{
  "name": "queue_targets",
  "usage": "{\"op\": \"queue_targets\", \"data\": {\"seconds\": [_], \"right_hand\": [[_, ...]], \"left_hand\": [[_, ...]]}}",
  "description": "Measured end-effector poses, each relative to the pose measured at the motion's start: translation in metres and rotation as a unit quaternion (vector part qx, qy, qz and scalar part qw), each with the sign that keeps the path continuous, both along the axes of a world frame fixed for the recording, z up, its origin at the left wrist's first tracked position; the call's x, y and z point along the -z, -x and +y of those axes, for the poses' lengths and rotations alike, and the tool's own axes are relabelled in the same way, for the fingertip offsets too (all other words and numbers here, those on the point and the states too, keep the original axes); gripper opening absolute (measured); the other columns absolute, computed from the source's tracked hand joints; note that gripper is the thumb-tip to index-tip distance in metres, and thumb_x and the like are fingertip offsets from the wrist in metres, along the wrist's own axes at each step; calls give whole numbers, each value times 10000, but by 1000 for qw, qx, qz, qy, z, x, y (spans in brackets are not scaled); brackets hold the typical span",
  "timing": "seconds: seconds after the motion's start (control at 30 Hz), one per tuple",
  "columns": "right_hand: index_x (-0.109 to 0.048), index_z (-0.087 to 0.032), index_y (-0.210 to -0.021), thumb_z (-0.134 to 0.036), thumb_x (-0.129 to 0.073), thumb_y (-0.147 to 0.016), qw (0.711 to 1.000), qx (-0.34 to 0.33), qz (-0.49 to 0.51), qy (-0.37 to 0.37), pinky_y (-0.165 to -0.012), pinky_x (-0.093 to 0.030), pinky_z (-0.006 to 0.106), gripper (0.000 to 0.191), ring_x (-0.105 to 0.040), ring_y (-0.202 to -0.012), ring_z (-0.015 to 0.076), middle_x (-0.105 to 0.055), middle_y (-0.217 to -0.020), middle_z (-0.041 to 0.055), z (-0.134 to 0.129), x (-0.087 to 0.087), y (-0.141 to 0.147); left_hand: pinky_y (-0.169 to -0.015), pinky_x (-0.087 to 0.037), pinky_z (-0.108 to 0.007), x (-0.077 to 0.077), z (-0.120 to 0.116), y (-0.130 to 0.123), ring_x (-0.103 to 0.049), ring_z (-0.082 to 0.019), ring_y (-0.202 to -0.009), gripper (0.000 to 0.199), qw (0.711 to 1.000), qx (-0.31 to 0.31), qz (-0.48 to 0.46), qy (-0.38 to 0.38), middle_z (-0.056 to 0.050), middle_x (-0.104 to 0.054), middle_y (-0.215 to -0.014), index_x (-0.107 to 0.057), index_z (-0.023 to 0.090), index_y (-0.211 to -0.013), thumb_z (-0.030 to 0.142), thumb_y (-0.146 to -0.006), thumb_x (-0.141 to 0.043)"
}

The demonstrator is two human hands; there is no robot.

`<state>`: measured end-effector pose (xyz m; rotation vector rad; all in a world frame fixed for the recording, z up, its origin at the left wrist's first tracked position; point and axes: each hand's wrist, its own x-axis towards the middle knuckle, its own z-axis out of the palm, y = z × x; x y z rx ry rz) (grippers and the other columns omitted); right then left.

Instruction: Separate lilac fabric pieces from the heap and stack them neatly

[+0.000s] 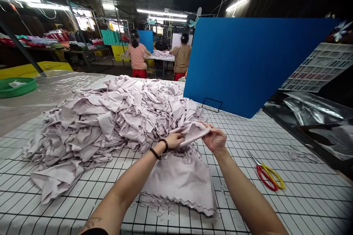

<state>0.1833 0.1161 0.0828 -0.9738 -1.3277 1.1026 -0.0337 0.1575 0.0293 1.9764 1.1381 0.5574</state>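
Observation:
A pale mauve piece of fabric (194,132) stretches between my two hands, just above the table. My left hand (175,141), with dark beaded bracelets at the wrist, grips its left part. At its right end my right hand (215,137) pinches the edge. Below them lies a neat stack of similar fabric pieces (180,183) with scalloped front edges. A big loose heap of the same fabric (110,117) covers the table to the left and behind. Scissors (267,176) with one red and one yellow handle lie to the right of my right forearm.
A large blue board (242,66) stands on the grid-patterned table (237,125), near a black wire stand (212,104). Thread scraps (302,154) lie at the right. A green basket (18,87) is at the far left. Several people sit at another table beyond.

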Motion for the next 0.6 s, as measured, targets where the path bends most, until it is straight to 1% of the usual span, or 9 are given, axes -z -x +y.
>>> {"op": "queue_targets", "data": {"seconds": [0.07, 0.13, 0.17, 0.23, 0.3, 0.33, 0.4, 0.5, 0.6], "right_hand": [[-572, -220, -866, -432, -411, -656, 999, 16, 30, 5, -957, -386, 490, 338, -521, -1108, 317, -615, -1110, 92, 3, 4, -2], [-555, -225, -774, -412, -432, -648, 995, 16, 95, 18, -962, -387, 464, 257, -533, -1087, 309, -636, -1021, 91, 4, 8, 0], [-541, -228, -732, -398, -444, -642, 991, 11, 132, 30, -960, -391, 451, 215, -542, -1071, 302, -644, -979, 84, 5, 9, 2], [-523, -230, -679, -367, -475, -622, 979, -7, 195, 59, -933, -413, 436, 156, -560, -1029, 292, -652, -910, 70, 5, 9, 8], [-540, -225, -676, -345, -508, -603, 965, -37, 243, 91, -876, -445, 435, 144, -575, -974, 292, -655, -874, 64, 5, 6, 15], [-554, -220, -683, -335, -524, -597, 958, -53, 262, 103, -842, -459, 434, 147, -581, -944, 292, -656, -867, 66, 6, 5, 19], [-573, -207, -686, -314, -553, -592, 948, -71, 288, 114, -782, -475, 414, 144, -587, -890, 279, -655, -857, 67, 8, 1, 23], [-547, -197, -646, -290, -614, -611, 958, -41, 259, 111, -704, -474, 343, 120, -578, -799, 221, -641, -814, 49, 15, -3, 21], [-476, -189, -622, -291, -715, -597, 990, 19, 113, 85, -598, -426, 264, 261, -520, -669, 142, -600, -761, 10, 22, 0, 15]], "left_hand": [[-760, -449, -278, 1, 0, 2, -611, -209, -831, 452, 1000, -12, 11, 5, -59, -669, -922, -641, 167, -1021, 479, -694, -620], [-711, -447, -278, -1, -2, 1, -607, -207, -788, 511, 999, -34, 23, 4, -64, -659, -884, -628, 158, -1008, 535, -662, -638], [-691, -441, -282, -3, -4, 0, -601, -209, -770, 517, 998, -61, 32, -5, -65, -651, -853, -624, 157, -972, 568, -658, -631], [-670, -427, -292, -9, -8, -6, -588, -212, -742, 497, 987, -144, 51, -43, -60, -629, -787, -605, 162, -902, 598, -665, -616], [-665, -417, -292, -16, -10, -12, -578, -203, -721, 407, 970, -220, 44, -88, -43, -607, -737, -581, 173, -876, 535, -696, -626], [-672, -416, -288, -19, -10, -15, -576, -195, -726, 338, 965, -239, 22, -105, -39, -605, -739, -574, 177, -871, 469, -713, -635], [-698, -419, -272, -26, -8, -17, -576, -173, -757, 200, 964, -237, -36, -119, -37, -615, -786, -572, 180, -854, 333, -739, -631], [-684, -433, -242, -36, 1, -9, -586, -140, -743, 89, 966, -219, -90, -106, -33, -635, -800, -582, 173, -803, 259, -782, -586], [-584, -446, -221, -49, 17, 9, -589, -117, -616, 181, 967, -216, -114, -72, -27, -630, -701, -579, 148, -814, 308, -853, -504]]}}
